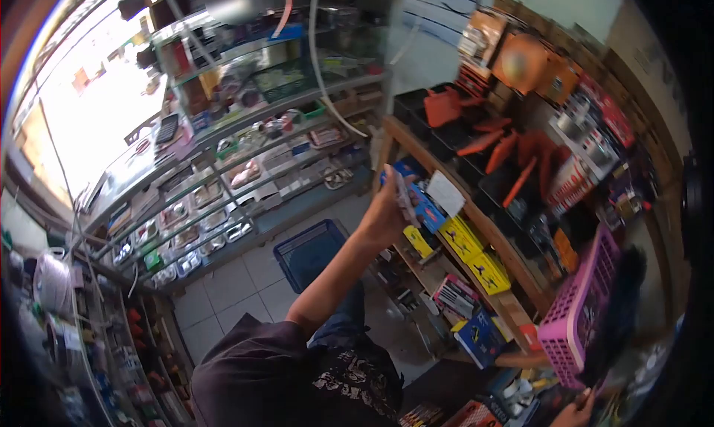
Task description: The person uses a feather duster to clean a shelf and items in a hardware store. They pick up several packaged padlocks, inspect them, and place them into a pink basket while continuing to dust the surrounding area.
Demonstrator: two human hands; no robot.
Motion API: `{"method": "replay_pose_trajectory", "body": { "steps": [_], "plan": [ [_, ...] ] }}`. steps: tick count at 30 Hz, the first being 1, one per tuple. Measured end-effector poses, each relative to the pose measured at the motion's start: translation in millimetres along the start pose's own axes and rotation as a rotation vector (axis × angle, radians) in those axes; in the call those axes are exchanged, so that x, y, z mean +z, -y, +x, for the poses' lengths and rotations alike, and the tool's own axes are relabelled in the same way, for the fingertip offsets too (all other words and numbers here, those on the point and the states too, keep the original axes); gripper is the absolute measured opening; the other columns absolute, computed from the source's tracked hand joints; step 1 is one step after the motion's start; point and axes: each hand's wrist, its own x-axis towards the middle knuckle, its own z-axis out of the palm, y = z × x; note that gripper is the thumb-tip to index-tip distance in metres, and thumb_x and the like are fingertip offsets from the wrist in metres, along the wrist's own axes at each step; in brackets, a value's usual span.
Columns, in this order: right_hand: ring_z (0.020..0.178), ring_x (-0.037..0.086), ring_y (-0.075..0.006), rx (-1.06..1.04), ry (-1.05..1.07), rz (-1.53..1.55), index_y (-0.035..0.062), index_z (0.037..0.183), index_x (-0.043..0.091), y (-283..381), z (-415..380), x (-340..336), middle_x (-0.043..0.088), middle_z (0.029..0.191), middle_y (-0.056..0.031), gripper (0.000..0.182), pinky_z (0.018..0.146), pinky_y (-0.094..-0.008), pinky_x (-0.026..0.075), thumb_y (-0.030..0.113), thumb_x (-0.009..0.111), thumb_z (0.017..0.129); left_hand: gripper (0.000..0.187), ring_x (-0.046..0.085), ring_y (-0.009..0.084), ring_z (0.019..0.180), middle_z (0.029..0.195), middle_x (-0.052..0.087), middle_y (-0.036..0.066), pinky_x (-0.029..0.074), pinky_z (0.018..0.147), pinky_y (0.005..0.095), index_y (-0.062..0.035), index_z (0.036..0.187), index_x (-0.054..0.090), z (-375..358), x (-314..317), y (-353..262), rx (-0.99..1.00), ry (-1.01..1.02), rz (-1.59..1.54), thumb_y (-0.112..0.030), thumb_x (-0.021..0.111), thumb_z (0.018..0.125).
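My left hand is stretched out to the wooden shelf unit, its fingers closed round a thin pale item that I cannot make out. Just beyond it are a blue box and a white card. At the lower right, my right hand, partly cut off by the frame edge, grips the handle of a black feather duster. The duster's dark, blurred plumes hang in front of a pink plastic basket.
Yellow boxes line the wooden shelf. Black bins with orange scoops stand above. A glass display case with packed goods is at left. A blue basket sits on the tiled floor. A white cable hangs overhead.
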Motion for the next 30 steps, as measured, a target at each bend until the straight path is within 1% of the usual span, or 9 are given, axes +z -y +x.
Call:
{"method": "replay_pose_trajectory", "body": {
  "steps": [7,9,11,14,16,18,21,26,30],
  "plan": [
    [0.084,0.063,-0.0410,-0.074,0.428,-0.188,0.0112,0.110,0.070,-31,93,43,0.067,0.097,-0.0220,0.035,0.075,-0.0484,0.049,0.035,0.062,0.086,0.033,0.058,0.0154,0.101,0.109,0.060,0.003,0.047,0.091,0.0370,-0.0074,0.117,0.051,-3,-28,-2,0.179,0.153,-0.012,-0.036,0.044,0.102],
    [0.091,0.061,-0.0422,-0.116,0.693,-0.359,0.0105,0.109,0.070,-24,106,55,0.066,0.101,-0.0225,0.035,0.079,-0.0490,0.047,0.034,0.061,0.084,0.026,0.061,0.0160,0.099,0.106,0.062,0.004,0.049,0.091,0.0375,-0.0060,0.114,0.052,-10,-32,-11,0.208,0.134,-0.001,-0.028,0.044,0.103],
    [0.096,0.060,-0.0436,-0.046,0.741,-0.299,0.0097,0.107,0.070,-31,117,66,0.066,0.103,-0.0235,0.035,0.083,-0.0477,0.047,0.034,0.060,0.084,0.024,0.064,0.0146,0.091,0.100,0.064,0.006,0.053,0.085,0.0341,-0.0030,0.109,0.052,-13,-39,-18,0.290,0.098,0.142,-0.025,0.048,0.101],
    [0.101,0.059,-0.0429,-0.286,0.823,-0.450,0.0069,0.111,0.068,-61,132,85,0.065,0.107,-0.0245,0.040,0.087,-0.0461,0.046,0.036,0.061,0.084,0.021,0.065,0.0130,0.086,0.095,0.065,0.008,0.055,0.081,0.0306,-0.0010,0.104,0.052,-21,-39,-34,0.412,0.106,0.241,-0.022,0.052,0.099],
    [0.103,0.059,-0.0427,-0.076,0.630,-0.318,0.0035,0.117,0.064,-7,111,50,0.063,0.112,-0.0255,0.047,0.089,-0.0450,0.045,0.039,0.061,0.085,0.021,0.065,0.0121,0.085,0.094,0.065,0.007,0.054,0.080,0.0297,-0.0009,0.102,0.052,-27,-32,-44,0.431,0.106,0.290,-0.022,0.054,0.098],
    [0.099,0.061,-0.0394,-0.124,0.459,-0.067,-0.0019,0.116,0.063,39,97,21,0.065,0.110,-0.0246,0.049,0.085,-0.0451,0.047,0.038,0.062,0.088,0.021,0.064,0.0100,0.082,0.092,0.065,0.006,0.054,0.076,0.0273,-0.0021,0.099,0.052,-29,-25,-48,0.470,0.119,0.347,-0.021,0.059,0.096],
    [0.090,0.060,-0.0204,-0.316,0.318,0.405,-0.0023,0.109,0.062,60,85,40,0.065,0.103,-0.0133,0.032,0.078,-0.0327,0.047,0.026,0.054,0.098,0.022,0.063,0.0077,0.078,0.089,0.065,0.006,0.052,0.073,0.0244,-0.0006,0.099,0.051,-28,3,-47,0.425,0.167,0.395,-0.022,0.058,0.097],
    [0.072,0.064,-0.0210,-0.387,0.745,0.730,0.0015,0.103,0.065,192,40,37,0.066,0.079,-0.0112,0.024,0.068,-0.0330,0.049,0.014,0.068,0.082,0.023,0.060,0.0049,0.077,0.087,0.064,0.002,0.049,0.070,0.0218,-0.0022,0.099,0.054,-18,67,-16,0.251,0.337,0.458,-0.025,0.056,0.098],
    [0.071,0.063,-0.0178,-0.565,0.651,0.895,0.0003,0.104,0.065,230,20,76,0.065,0.076,-0.0115,0.028,0.065,-0.0317,0.048,0.022,0.070,0.086,0.021,0.056,0.0025,0.077,0.086,0.062,-0.001,0.044,0.069,0.0192,-0.0037,0.099,0.055,-17,113,5,0.169,0.480,0.562,-0.025,0.056,0.099]
  ]
}}
